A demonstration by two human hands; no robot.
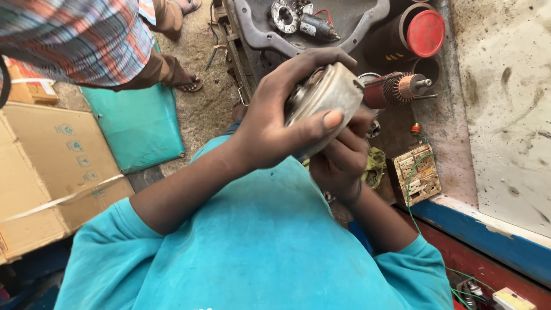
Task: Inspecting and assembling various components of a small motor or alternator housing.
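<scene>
I hold a round grey metal motor housing point(328, 92) in front of my chest with both hands. My left hand point(270, 123) wraps over its top and side, thumb pressed on the rim. My right hand point(342, 163) cups it from below, fingers curled against its underside. Just beyond the housing lies an armature point(396, 87) with a copper commutator and a short shaft. My teal shirt point(258, 252) fills the lower part of the view.
A dark cylinder with a red cap point(425, 33) and a grey metal cover point(258, 34) holding motor parts lie ahead. A perforated board point(418, 175) with green wire sits right. Left are a cardboard box point(46, 166), a teal mat point(138, 123) and another person's sandalled foot point(188, 85).
</scene>
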